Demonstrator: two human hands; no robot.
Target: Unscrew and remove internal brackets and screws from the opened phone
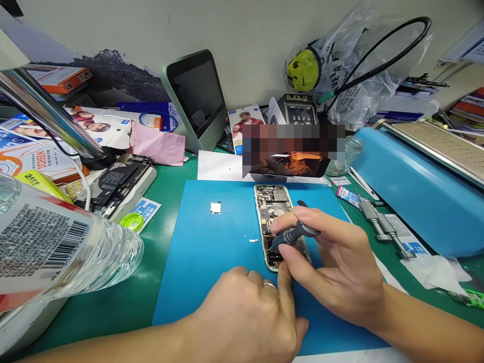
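Observation:
An opened phone (273, 204) lies face down on a blue mat (212, 252), its insides exposed. My right hand (336, 267) is closed round a small grey screwdriver (293, 236), whose tip points into the phone's lower half. My left hand (245, 312) rests on the mat just below the phone, fingers curled, a ring on one finger, its fingertips at the phone's bottom edge. A small metal part (215, 207) and a tiny bit (253, 240) lie on the mat to the left of the phone.
A clear plastic bottle (56, 247) lies close at the left. Another opened phone (117, 184) sits behind it. Two grey screwdrivers (381, 224) lie at the right beside a blue machine (416, 186). A tablet (196, 98), a glass jar (350, 151) and boxes stand at the back.

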